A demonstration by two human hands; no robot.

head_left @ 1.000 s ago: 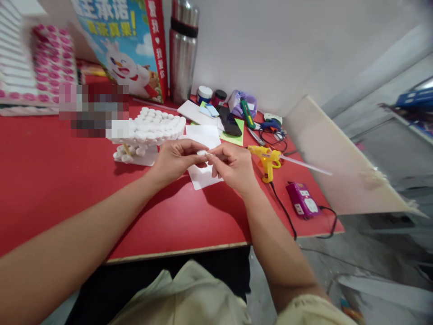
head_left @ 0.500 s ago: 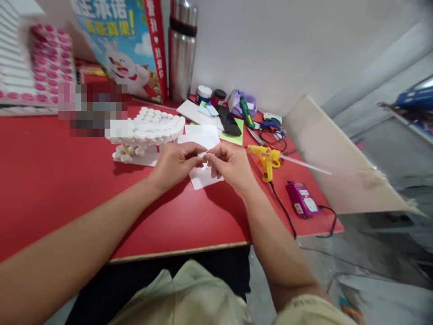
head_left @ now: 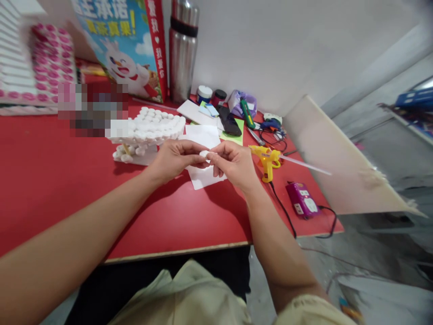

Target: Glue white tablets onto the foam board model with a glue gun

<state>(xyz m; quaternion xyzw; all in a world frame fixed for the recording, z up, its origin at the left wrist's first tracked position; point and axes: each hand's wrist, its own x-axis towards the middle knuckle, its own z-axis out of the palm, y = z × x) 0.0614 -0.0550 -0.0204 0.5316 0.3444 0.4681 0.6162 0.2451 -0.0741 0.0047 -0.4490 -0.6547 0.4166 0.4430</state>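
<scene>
Between the fingertips of my left hand (head_left: 176, 158) and my right hand (head_left: 235, 163) is a small round white piece (head_left: 204, 154). Both hands pinch it just above the white paper (head_left: 204, 177) on the red table. What it is made of is too small to tell. Left of my left hand stands a model covered in white round pieces (head_left: 152, 126), on a white base. A yellow hot glue gun (head_left: 266, 158) with a clear glue stick in its back rests to the right of my right hand, its light on.
A purple power socket box (head_left: 302, 200) sits near the table's right edge with cables. Behind are a black phone-like object (head_left: 230, 121), a green utility knife (head_left: 247, 113), small jars (head_left: 204, 94), a steel flask (head_left: 183, 54) and a printed bag (head_left: 125, 49). A pale board (head_left: 338, 153) leans at right.
The white piece now shows more of its round face between my fingers. My fingers have shifted slightly around it; everything else stays in place.
</scene>
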